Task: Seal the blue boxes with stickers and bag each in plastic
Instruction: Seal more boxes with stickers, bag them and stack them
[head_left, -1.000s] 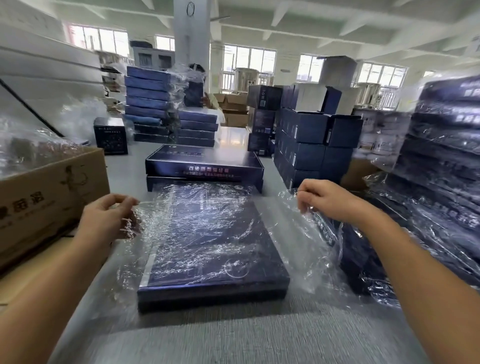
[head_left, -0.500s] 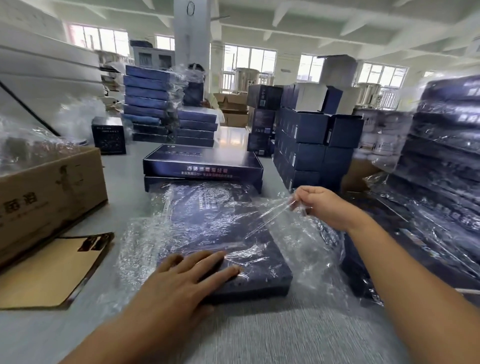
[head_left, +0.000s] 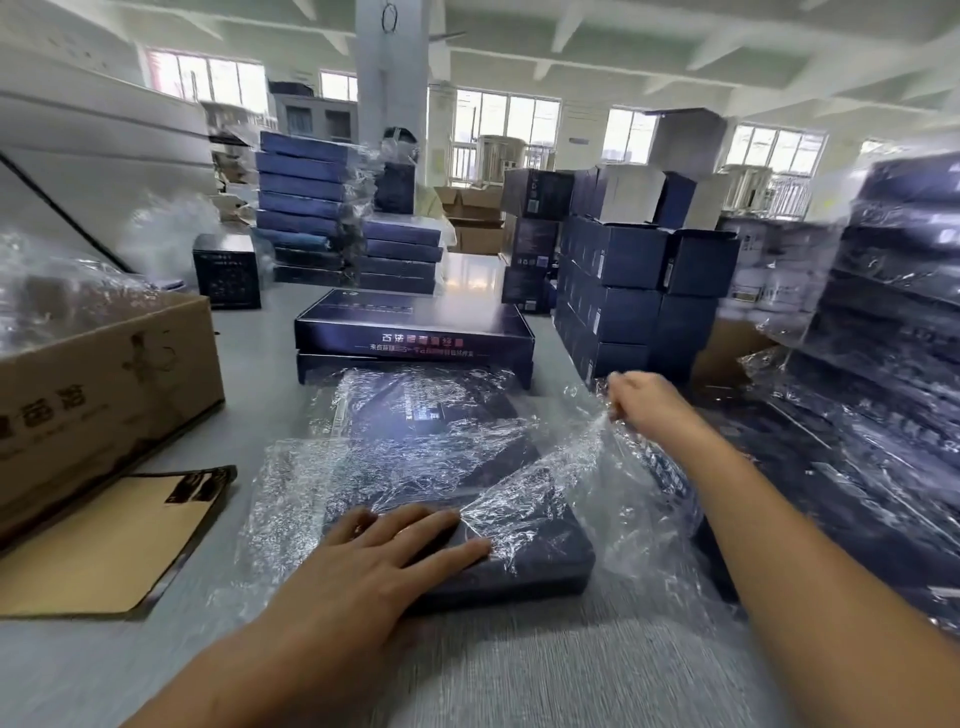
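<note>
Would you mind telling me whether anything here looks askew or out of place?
Only the plastic bag: it lies crumpled and bunched over the blue box, the right hand pinching its edge, the left hand pressing the box.

Hard to see
The crinkly plastic (head_left: 415, 452) hides much of the blue box (head_left: 519, 579). The stacks (head_left: 893, 312) on the right are blurry and cut off by the edge.

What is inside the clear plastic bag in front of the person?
A flat dark blue cardboard box lies inside the clear crinkled plastic bag. The left hand presses it; the right hand pinches the plastic. The box's contents are hidden.
</note>
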